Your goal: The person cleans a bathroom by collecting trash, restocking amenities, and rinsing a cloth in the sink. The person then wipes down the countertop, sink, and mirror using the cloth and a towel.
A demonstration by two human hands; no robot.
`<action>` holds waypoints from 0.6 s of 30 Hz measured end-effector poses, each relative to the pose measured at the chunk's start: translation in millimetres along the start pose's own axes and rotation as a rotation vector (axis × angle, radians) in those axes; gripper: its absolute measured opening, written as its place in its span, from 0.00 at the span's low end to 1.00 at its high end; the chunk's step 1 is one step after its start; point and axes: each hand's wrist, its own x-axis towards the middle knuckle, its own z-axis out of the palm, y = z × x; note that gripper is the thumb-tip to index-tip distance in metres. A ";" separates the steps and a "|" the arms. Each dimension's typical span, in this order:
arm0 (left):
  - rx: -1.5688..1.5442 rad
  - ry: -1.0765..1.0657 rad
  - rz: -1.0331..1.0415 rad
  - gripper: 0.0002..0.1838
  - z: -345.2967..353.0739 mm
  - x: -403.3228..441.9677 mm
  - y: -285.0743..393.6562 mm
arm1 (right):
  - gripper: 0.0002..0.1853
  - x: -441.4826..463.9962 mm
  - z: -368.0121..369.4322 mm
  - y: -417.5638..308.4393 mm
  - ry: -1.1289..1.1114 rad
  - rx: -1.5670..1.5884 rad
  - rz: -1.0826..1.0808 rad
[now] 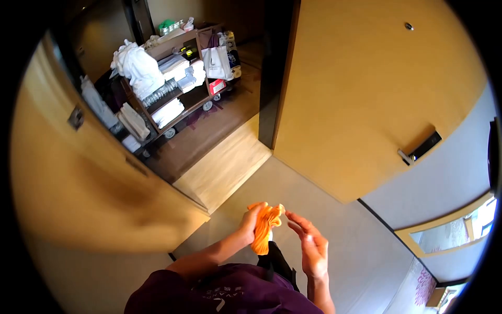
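Observation:
An orange cloth or glove (265, 230) hangs bunched up in front of the purple shirt, gripped by my left hand (250, 224). Just to its right is my right hand (312, 246), its fingers apart and pointing toward the top of the orange thing. A small gap shows between those fingertips and the fabric. Nothing can be seen in my right hand.
A housekeeping cart (193, 99) loaded with white linens stands beyond the doorway. An open door (366, 94) with a black handle is at the right, and a wooden panel (94, 183) at the left. A framed mirror (444, 237) is on the right wall.

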 end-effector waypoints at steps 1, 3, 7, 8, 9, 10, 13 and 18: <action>0.014 0.027 0.034 0.17 12.0 5.3 26.6 | 0.34 32.9 7.6 -22.3 -0.130 0.283 -0.159; -0.084 0.151 0.006 0.16 18.7 32.6 71.8 | 0.39 98.2 28.6 -65.2 -0.441 0.738 -0.381; 0.012 0.179 0.205 0.21 44.7 22.8 169.0 | 0.34 198.9 88.0 -124.6 -1.036 1.097 -0.384; 0.016 0.162 0.253 0.19 40.9 24.4 188.8 | 0.33 220.0 106.1 -130.1 -1.133 1.150 -0.350; -0.010 0.151 0.274 0.19 28.4 36.4 207.4 | 0.32 245.6 120.1 -132.4 -1.197 1.176 -0.313; -0.019 0.227 0.328 0.19 18.2 47.4 223.5 | 0.31 266.6 138.3 -132.7 -1.267 1.210 -0.278; -0.121 0.212 0.382 0.18 -17.7 87.0 275.2 | 0.28 332.6 189.2 -120.7 -1.437 1.282 -0.188; -0.311 0.235 0.423 0.19 -73.9 156.2 378.1 | 0.23 444.3 285.1 -100.4 -1.633 1.294 -0.100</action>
